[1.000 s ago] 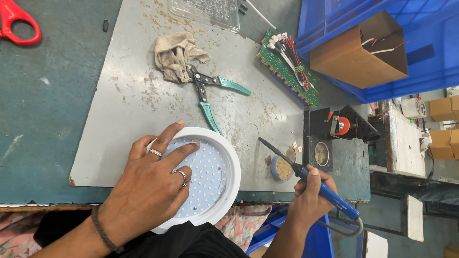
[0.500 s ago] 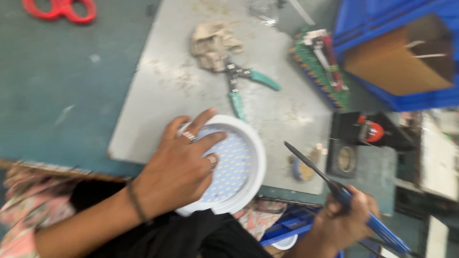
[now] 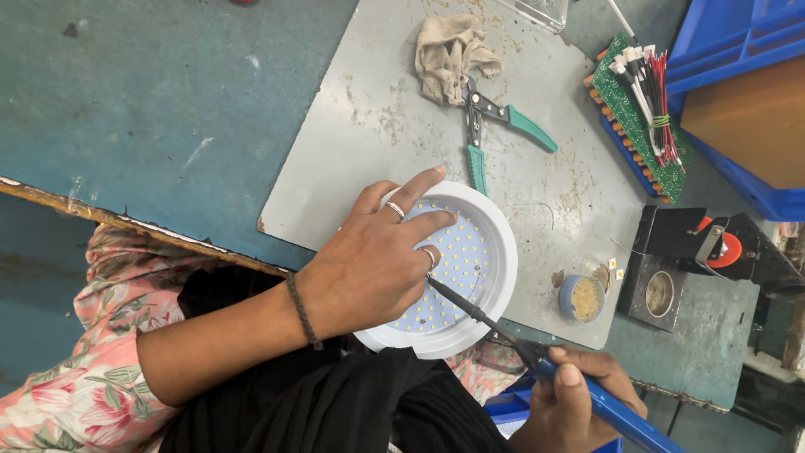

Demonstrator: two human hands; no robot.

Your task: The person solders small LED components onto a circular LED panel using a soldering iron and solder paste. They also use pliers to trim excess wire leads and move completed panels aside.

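Note:
A round white lamp housing [image 3: 495, 252] with a panel of small yellow dots lies on the grey metal sheet [image 3: 369, 126], overhanging the table's near edge. My left hand [image 3: 373, 260] rests flat on it, fingers spread, two rings showing. My right hand [image 3: 574, 403] grips a blue-handled soldering iron [image 3: 503, 331]; its dark tip touches the dotted panel just beside my left ring finger.
Green-handled cutters [image 3: 486, 126] and a crumpled beige rag [image 3: 449, 50] lie beyond the lamp. A green circuit board with red and black wires [image 3: 641, 109] sits at the right beside blue crates [image 3: 738, 50]. A small blue tin [image 3: 581, 298] and a black stand [image 3: 696, 260] are near my right hand.
The soldering iron's tip has come down from above the sheet, right of the lamp, onto the dotted panel. My left hand stays on the housing. The camera view has shifted.

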